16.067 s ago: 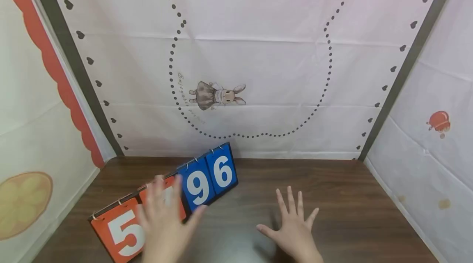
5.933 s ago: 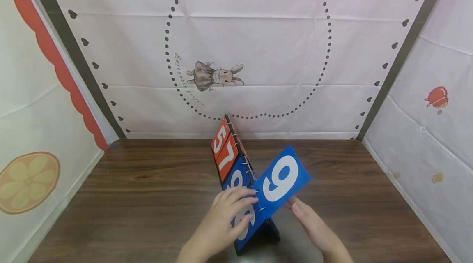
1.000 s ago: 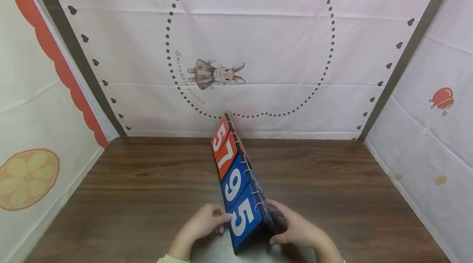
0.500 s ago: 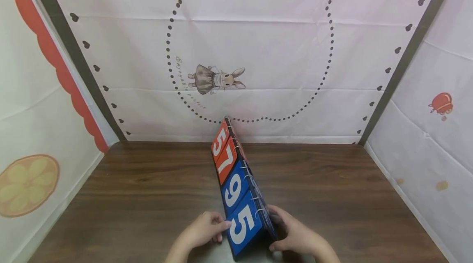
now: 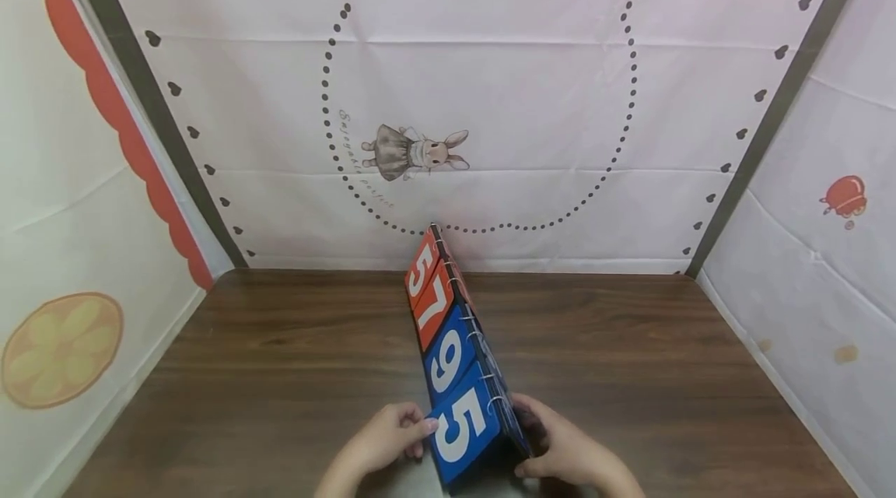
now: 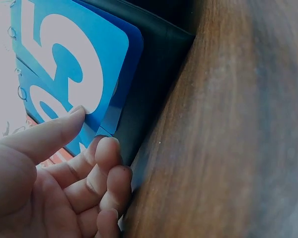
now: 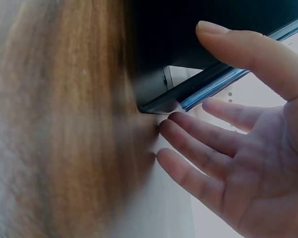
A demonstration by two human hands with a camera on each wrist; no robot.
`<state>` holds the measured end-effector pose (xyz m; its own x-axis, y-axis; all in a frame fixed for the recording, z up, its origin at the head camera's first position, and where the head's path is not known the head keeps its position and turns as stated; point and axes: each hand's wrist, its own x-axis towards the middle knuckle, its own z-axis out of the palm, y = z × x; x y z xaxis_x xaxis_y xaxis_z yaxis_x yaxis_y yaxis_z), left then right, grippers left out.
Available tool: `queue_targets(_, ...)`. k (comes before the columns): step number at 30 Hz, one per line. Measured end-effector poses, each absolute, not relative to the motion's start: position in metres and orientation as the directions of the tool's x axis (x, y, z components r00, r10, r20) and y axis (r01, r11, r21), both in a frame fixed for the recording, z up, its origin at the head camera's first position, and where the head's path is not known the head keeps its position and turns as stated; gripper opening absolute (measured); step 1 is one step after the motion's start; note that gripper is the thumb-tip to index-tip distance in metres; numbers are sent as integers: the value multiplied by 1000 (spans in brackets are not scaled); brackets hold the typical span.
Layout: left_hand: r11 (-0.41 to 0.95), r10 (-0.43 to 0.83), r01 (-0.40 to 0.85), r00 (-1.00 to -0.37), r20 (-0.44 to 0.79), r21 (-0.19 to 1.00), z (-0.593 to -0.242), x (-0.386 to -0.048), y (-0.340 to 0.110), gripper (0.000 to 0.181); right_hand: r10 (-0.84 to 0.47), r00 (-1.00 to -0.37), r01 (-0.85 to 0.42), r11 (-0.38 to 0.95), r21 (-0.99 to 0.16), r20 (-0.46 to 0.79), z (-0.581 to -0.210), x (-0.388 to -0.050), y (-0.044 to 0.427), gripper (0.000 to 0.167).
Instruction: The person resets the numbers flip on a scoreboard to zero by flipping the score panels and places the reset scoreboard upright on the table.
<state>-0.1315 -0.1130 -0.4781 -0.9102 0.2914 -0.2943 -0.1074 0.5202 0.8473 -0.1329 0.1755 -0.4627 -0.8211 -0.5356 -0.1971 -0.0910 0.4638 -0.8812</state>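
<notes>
A flip scoreboard [image 5: 448,358] stands like a tent on the table, its red cards 5 and 7 at the far end, its blue cards 9 and 5 nearer. My left hand [image 5: 385,436] pinches the lower corner of the nearest blue card [image 6: 79,59] between thumb and forefinger; in the left wrist view this card stands slightly off the one beneath. On the other side, my right hand [image 5: 570,447] is at the near end of the board, thumb at the black stand [image 7: 164,29] and fingers along its outer side. Its farther fingers are partly hidden in the head view.
The brown wood table [image 5: 294,342] runs back to a white cloth wall [image 5: 525,117] with a printed rabbit and dotted line. Cloth walls with printed fruit stand at the left and right.
Compared with several seconds ago, the nearest blue card reads 5 instead of the lifted 9, and both hands are lower on the board. Over the last second the hands have hardly moved.
</notes>
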Motion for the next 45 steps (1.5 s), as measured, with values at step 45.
queue_targets(45,562,283,-49,-927,-247,826,-480,-127,-104,33,-561,-807,-219,575,-788,-186,-448,-133,203,41)
